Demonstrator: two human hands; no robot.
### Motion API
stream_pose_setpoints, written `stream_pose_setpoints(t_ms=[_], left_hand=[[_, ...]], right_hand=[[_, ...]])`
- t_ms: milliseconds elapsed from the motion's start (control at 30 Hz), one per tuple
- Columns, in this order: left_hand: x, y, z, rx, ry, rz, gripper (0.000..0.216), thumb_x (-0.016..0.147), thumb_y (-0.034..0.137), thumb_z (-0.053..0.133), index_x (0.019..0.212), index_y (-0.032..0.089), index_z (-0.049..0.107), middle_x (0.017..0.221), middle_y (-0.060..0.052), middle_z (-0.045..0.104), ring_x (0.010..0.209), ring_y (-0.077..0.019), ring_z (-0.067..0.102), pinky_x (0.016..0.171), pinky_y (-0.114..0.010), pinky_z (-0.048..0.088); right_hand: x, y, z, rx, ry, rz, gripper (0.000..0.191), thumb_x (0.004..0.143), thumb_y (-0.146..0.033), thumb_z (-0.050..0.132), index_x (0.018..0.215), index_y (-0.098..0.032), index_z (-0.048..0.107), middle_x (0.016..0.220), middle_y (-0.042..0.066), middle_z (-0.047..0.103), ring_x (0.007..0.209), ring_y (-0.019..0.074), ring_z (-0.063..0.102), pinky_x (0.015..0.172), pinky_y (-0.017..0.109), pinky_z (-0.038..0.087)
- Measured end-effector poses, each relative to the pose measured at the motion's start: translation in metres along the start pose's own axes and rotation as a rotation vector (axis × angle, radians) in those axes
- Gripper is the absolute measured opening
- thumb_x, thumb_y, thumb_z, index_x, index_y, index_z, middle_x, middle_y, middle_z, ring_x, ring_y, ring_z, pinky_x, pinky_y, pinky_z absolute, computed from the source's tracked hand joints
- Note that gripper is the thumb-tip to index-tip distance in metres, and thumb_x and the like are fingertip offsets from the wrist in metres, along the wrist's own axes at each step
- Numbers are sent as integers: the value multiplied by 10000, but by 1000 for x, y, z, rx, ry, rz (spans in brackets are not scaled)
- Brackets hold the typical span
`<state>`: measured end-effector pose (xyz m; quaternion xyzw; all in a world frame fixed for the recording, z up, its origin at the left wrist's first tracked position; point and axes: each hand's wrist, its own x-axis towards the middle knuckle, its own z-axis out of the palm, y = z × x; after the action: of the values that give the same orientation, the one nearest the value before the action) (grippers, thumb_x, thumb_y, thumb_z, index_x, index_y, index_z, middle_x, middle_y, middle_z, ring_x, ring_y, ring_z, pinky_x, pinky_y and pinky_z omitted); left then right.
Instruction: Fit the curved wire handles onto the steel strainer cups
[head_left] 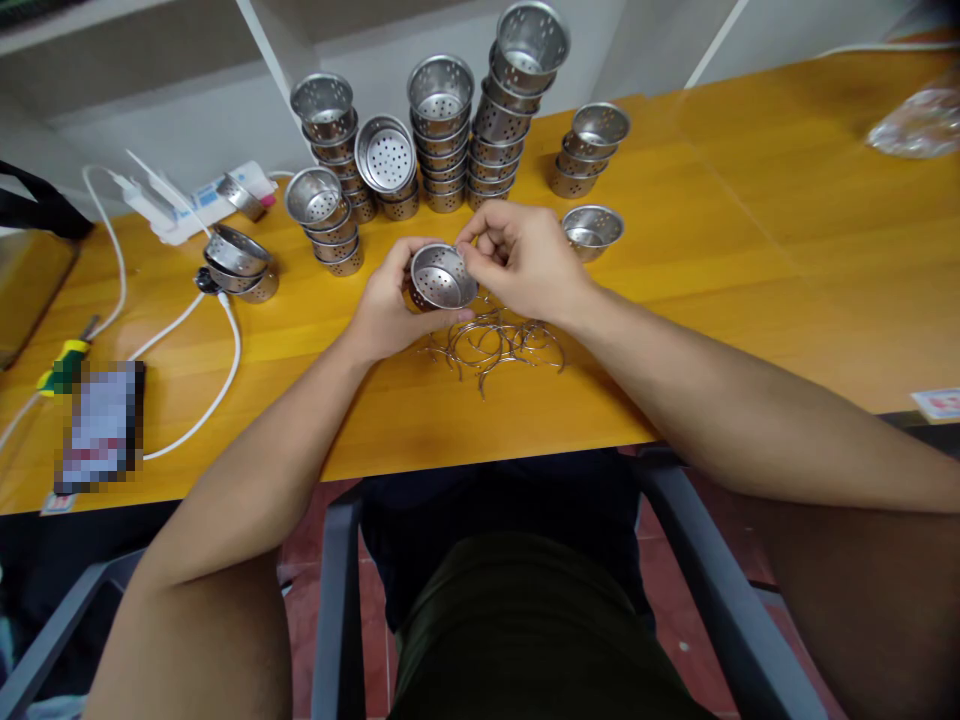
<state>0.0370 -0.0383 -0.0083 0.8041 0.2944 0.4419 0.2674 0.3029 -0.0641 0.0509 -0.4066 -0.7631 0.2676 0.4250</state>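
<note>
My left hand (pixel 390 300) is wrapped round a perforated metal cup (pixel 444 277), tilted so its inside faces me. At the cup's right rim, the thumb and fingertips of my right hand (pixel 517 255) are pinched together; whatever they hold there is too small to make out. Beneath both hands, a loose heap of thin curved metal wires (pixel 495 340) lies on the table. Just beyond my right hand sits a single perforated cup (pixel 594 232).
Tall stacks of perforated cups (pixel 442 130) stand along the back of the wooden table (pixel 750 250). Shorter stacks (pixel 330 225) flank them. At left are a power strip (pixel 202 205), white cables, a screwdriver (pixel 66 365) and a pixelated phone-like object (pixel 101 425). A plastic bag (pixel 919 120) lies far right.
</note>
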Motion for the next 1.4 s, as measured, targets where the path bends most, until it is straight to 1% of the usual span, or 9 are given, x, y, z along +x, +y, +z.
stream_pose_setpoints(t_ms=[167, 367, 633, 800, 933, 1033, 1100, 1267, 1400], left_hand=[[-1, -2, 1, 0, -9, 13, 1140, 802, 993, 1133, 1618, 316, 713, 1496, -114, 850, 1510, -397, 863, 1350, -592, 737], [-2, -2, 0, 21, -9, -5, 1169, 795, 1002, 1131, 1632, 302, 710, 1496, -122, 856, 1496, -401, 870, 1360, -600, 733], [-2, -3, 4, 96, -63, 113, 1300, 810, 991, 1130, 1771, 315, 575, 1645, -161, 770, 1623, -463, 821, 1414, -682, 697], [-2, -1, 7, 51, -32, 53, 1097, 895, 1012, 1058, 1667, 342, 660, 1471, -99, 813, 1426, -398, 887, 1322, -639, 753], [-2, -5, 4, -64, -18, -30, 958, 973, 1072, 931, 1560, 343, 729, 1356, -71, 832, 1271, -331, 887, 1221, -570, 772], [-2, -11, 0, -121, -23, -106, 984, 951, 1122, 897, 1519, 329, 766, 1315, -73, 837, 1249, -334, 876, 1195, -572, 769], [-2, -15, -4, -150, -51, -126, 1023, 921, 1136, 909, 1528, 323, 773, 1322, -83, 841, 1249, -345, 875, 1186, -576, 772], [-5, -14, -8, -188, -124, -58, 1118, 875, 1056, 1025, 1664, 343, 682, 1528, -113, 814, 1386, -362, 870, 1212, -566, 769], [-5, -11, -8, -127, -98, -66, 1050, 898, 917, 1097, 1648, 321, 669, 1519, -114, 820, 1341, -340, 875, 1227, -566, 761]], right_hand=[[-1, -5, -2, -31, -31, 52, 447, 1173, -772, 813, 1156, -327, 772, 844, 43, 682, 848, 300, 649, 731, 450, 568], [-1, -4, -3, -34, -45, 69, 418, 1172, -745, 802, 1217, -330, 791, 852, 47, 687, 883, 320, 668, 806, 485, 615], [-5, -9, 12, -10, 26, 63, 333, 1207, -654, 771, 1272, -329, 799, 816, 29, 641, 827, 315, 648, 851, 515, 643], [-5, -12, 16, 74, 19, 66, 347, 1155, -691, 811, 1162, -345, 775, 770, 8, 613, 771, 285, 603, 760, 481, 628], [-5, -19, 4, 239, -84, 11, 513, 1104, -840, 871, 1114, -335, 781, 866, 40, 696, 817, 276, 641, 703, 449, 603], [-4, -22, -7, 376, -249, -18, 658, 992, -942, 975, 1102, -325, 772, 901, 44, 718, 887, 283, 698, 685, 418, 585], [-3, -22, -10, 430, -300, -21, 714, 939, -966, 1020, 1092, -320, 759, 885, 31, 700, 874, 272, 690, 670, 399, 561], [-3, -16, -6, 412, -289, 29, 745, 932, -991, 1021, 1065, -323, 720, 849, 5, 637, 786, 237, 590, 632, 377, 492], [-5, -14, -2, 395, -290, 43, 763, 933, -1021, 999, 1061, -324, 714, 826, 0, 621, 758, 236, 567, 626, 380, 496]])
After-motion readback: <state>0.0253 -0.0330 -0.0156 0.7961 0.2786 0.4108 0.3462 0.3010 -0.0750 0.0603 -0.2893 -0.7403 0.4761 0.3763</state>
